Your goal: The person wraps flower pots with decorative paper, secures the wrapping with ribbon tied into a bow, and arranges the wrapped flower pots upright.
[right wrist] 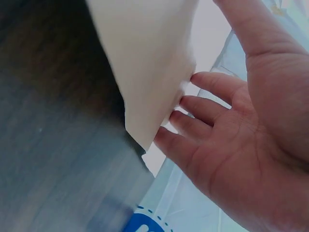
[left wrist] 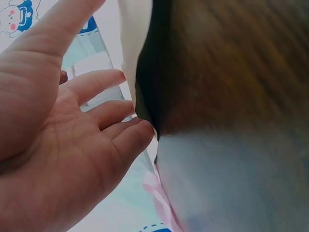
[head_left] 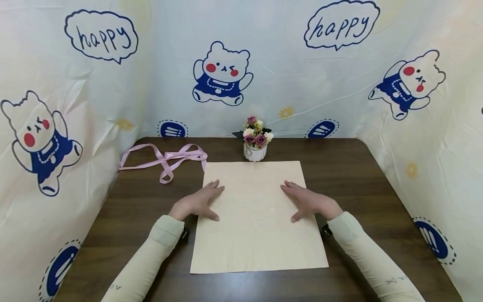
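Cream sheet (head_left: 253, 235), left and right fingers (head_left: 216, 191) (head_left: 292, 190) outspread at side edges, flowerpot (head_left: 255, 153) beyond, table (head_left: 370, 188) either side

In the head view's upper centre we see a small white pot (head_left: 255, 153) of purple and cream flowers (head_left: 258, 135); to its left, a looped pink ribbon (head_left: 176, 155) lies on the dark wooden surface (head_left: 354, 167). Behind, a pale backdrop (head_left: 279, 84) shows cartoon bears (head_left: 218, 86) and, near the top, "happy" bubbles (head_left: 102, 37).

Big, plain cream sheet (head_left: 253, 239), sq. w/ 4 corners showing, spread out flat in the mid. of the brown tbl (head_left: 362, 180), one edge near, one far, others L & R.
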`<state>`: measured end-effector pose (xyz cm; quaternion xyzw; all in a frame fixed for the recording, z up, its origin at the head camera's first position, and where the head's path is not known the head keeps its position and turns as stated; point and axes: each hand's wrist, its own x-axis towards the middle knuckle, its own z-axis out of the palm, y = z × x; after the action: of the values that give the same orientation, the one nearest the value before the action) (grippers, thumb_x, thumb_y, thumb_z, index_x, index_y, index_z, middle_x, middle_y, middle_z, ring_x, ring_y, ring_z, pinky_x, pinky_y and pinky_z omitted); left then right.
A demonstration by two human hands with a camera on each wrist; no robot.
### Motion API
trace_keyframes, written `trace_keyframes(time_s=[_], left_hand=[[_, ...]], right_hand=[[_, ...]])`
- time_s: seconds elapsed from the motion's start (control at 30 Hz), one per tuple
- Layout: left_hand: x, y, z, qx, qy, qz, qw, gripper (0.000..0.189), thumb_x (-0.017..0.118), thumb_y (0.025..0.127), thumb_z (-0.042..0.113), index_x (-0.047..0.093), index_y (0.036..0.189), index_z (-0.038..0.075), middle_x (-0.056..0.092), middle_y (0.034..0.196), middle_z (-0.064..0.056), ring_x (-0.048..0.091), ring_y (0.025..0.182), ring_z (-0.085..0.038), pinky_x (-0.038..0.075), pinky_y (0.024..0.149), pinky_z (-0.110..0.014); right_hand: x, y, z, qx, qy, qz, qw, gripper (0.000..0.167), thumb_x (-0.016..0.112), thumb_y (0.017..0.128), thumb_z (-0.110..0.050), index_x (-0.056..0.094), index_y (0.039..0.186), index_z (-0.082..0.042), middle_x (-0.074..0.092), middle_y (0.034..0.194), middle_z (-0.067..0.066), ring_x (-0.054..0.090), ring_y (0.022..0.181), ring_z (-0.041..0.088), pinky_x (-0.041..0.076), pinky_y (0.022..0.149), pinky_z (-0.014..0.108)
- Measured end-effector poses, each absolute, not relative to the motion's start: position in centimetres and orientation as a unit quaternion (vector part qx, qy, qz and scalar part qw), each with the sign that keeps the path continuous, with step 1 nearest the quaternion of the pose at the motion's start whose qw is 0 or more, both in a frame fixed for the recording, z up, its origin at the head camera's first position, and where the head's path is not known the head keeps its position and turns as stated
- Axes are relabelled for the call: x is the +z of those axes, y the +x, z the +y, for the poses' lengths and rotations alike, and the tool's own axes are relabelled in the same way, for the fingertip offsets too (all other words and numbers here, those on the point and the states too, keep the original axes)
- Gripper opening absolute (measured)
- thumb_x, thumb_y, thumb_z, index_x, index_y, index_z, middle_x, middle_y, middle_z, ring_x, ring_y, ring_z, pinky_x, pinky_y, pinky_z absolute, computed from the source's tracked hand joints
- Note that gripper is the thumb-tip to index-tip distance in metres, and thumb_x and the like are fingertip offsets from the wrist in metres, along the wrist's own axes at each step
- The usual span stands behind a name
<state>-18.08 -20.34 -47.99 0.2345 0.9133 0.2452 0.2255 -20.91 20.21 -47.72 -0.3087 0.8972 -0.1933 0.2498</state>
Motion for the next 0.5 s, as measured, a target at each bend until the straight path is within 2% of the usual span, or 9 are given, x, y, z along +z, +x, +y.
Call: trace_keyframes(time_s=[0.33,0.5], left_hand=[[-47.94,-17.95,-20.47,0.249,0.235,0.914,0.218,0.103,0.09,0.077,0.027,0.032,0.157,-0.001,0.011,0.167,-0.026,0.008,0.154,-0.046,0.019,0.121,-0.061],[-47.62,-17.39,-20.2,0.251,0.246,0.914,0.2,0.095,0.09,0.079,0.022,0.037,0.154,-0.003,0.017,0.166,-0.027,0.013,0.153,-0.047,0.02,0.12,-0.061]], right_hand=[[-47.86,-20.41,20.81,-0.201,-0.295,0.9,0.249,0.114,0.092,0.074,-0.031,0.024,0.16,0.0,0.011,0.168,0.025,0.011,0.154,0.045,0.021,0.121,0.059],[-47.61,-20.2,20.88,-0.203,-0.296,0.899,0.249,0.114,0.091,0.075,-0.031,0.023,0.16,0.001,0.011,0.168,0.025,0.012,0.154,0.046,0.021,0.12,0.06]])
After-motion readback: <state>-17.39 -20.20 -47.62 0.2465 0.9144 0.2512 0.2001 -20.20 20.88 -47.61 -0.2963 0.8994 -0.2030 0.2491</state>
